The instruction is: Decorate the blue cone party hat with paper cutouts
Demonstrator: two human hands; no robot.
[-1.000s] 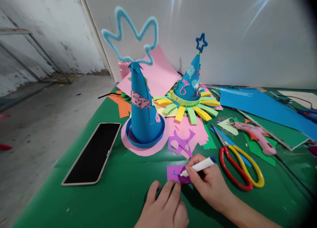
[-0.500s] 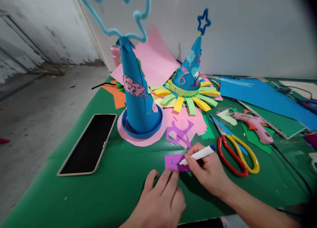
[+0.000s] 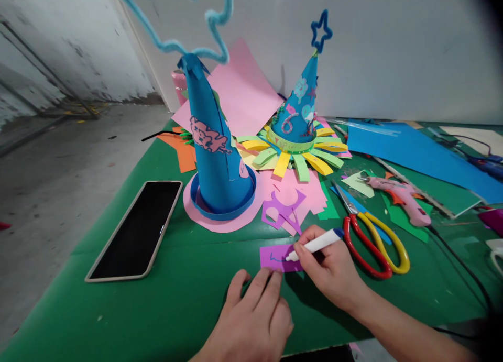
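Observation:
A small purple paper (image 3: 267,258) lies on the green table (image 3: 157,309) and bears a thin dark blue line. My right hand (image 3: 328,265) holds a white marker (image 3: 319,242) with a blue end, its tip on the paper. The fingertips of my left hand (image 3: 257,309) rest on the paper's lower edge, fingers spread. Beyond the paper are purple scraps (image 3: 283,207). A tall blue cone hat (image 3: 216,168) with a pink brim stands behind my left hand. Red and yellow scissors (image 3: 367,228) lie right of the marker.
On the left lies a black-screened phone (image 3: 137,231). A second blue cone hat (image 3: 301,113) with yellow and green strips stands farther back. To the right are a pink glue gun (image 3: 401,197) with a cable and a large blue sheet (image 3: 416,157).
The blue line on the purple paper has grown a little to the right under the marker tip. My left hand keeps its place on the paper. The view has shifted slightly.

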